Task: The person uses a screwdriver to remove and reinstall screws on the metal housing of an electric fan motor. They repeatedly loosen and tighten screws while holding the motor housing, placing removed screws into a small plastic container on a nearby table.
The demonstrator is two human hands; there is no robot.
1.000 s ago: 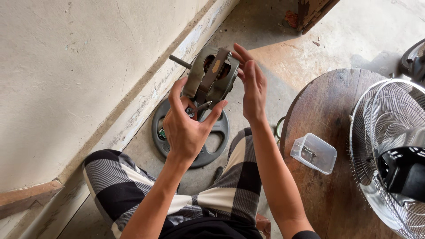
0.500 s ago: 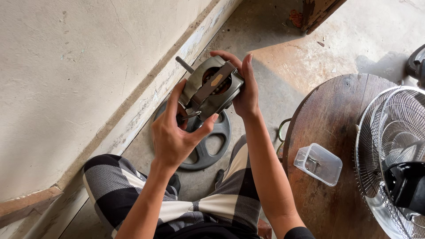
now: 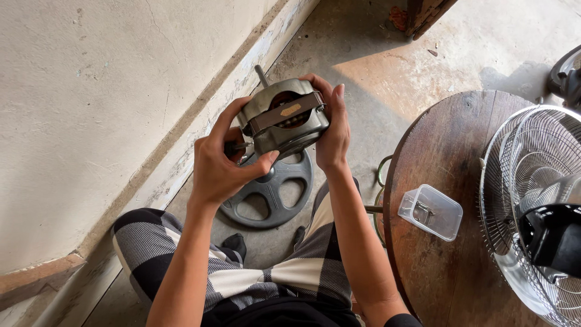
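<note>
fan motor (image 3: 283,116) in both hands, clear tub (image 3: 430,212) with small metal part

- Motor housing (image 3: 283,118): dull grey metal, slightly worn.
- Round table (image 3: 448,266): dark, rough wood.
- Small box (image 3: 430,212): clear plastic.
- Fan guard (image 3: 526,181): shiny wire metal.
- Floor (image 3: 387,72): rough concrete.

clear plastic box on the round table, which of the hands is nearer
Right. The right hand grips the motor's side facing the clear plastic box; the left hand holds the far side.
</note>
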